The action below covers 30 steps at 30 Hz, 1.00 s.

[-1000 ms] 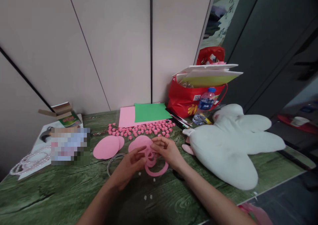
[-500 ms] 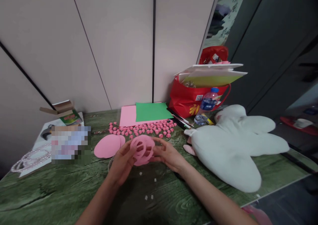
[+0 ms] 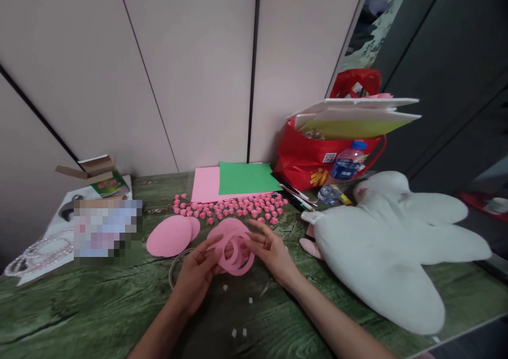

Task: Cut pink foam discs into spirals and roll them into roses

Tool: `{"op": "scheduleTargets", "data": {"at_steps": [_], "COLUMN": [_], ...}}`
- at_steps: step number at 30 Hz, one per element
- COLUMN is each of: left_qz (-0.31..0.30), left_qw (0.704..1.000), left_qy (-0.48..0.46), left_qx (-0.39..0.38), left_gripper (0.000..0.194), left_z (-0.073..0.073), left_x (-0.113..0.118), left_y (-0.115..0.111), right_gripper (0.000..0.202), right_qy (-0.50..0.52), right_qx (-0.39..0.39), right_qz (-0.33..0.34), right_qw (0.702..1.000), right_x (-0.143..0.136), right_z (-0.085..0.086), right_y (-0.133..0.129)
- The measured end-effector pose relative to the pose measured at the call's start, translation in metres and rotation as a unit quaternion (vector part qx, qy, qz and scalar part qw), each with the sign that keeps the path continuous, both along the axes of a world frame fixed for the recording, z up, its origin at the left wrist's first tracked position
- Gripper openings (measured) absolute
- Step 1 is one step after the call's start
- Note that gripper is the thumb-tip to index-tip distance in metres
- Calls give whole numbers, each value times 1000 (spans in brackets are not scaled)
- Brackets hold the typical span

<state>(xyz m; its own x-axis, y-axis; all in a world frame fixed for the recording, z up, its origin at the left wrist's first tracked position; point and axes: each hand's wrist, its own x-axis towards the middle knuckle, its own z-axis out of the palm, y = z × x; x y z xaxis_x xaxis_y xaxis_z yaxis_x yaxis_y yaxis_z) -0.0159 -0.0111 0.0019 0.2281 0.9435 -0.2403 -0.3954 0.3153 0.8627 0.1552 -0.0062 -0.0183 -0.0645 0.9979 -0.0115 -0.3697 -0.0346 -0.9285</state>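
A pink paper spiral, cut into curling rings, is held between my two hands above the table. My left hand pinches its left side, thumb on top. My right hand grips its right edge between thumb and fingers. Behind the hands lie several small pink rolled paper roses in a loose band. Left of my left hand are pink paper ovals, overlapping. A round ring or roll is partly hidden under my left hand. Small white bits lie in front.
Pink sheets and a green sheet lie by the wall. A red bag, a water bottle and pens stand or lie back right. A white plush toy fills the right. Beaded strands and an open box are left.
The pink spiral has shifted slightly lower and its rings have fanned apart toward me. My right hand has moved a little right. The view has shifted slightly.
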Motion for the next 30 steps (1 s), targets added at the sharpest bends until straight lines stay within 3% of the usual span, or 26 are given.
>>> {"op": "scheduleTargets", "data": {"at_steps": [3,5,11,16,19,22,27,30], "left_qz": [21,8,40,2,23,34,7,-42], "left_qw": [999,999,995,985,988,995,997,997], "left_qy": [-36,-40,72,152,127,71,63,44], "left_qx": [7,17,57,83,85,61,46,43], "left_gripper": [43,47,44,51,39,38,40,51], "left_z": [-3,-4,-5,-10,-13,-12,-9,-9], "left_x": [2,2,1,0,0,2,6,7], "left_y": [0,-1,-1,0,-1,-2,-5,-6], "right_gripper": [69,76,62,52,64,73,47,39], "right_qy": [46,51,-45,-42,-17,-21,7,27], "right_qx": [-76,-82,15,-19,-57,-58,-49,-40], "right_qz": [82,100,10,9,47,38,23,-9], "right_qw": [993,990,999,999,997,997,999,999], "right_x": [-6,-8,-5,0,-1,-3,-6,-6], "right_z": [-4,-6,-8,-2,-3,-7,-7,-5], "right_y": [-7,-10,-8,-8,-9,-11,-12,-10]}}
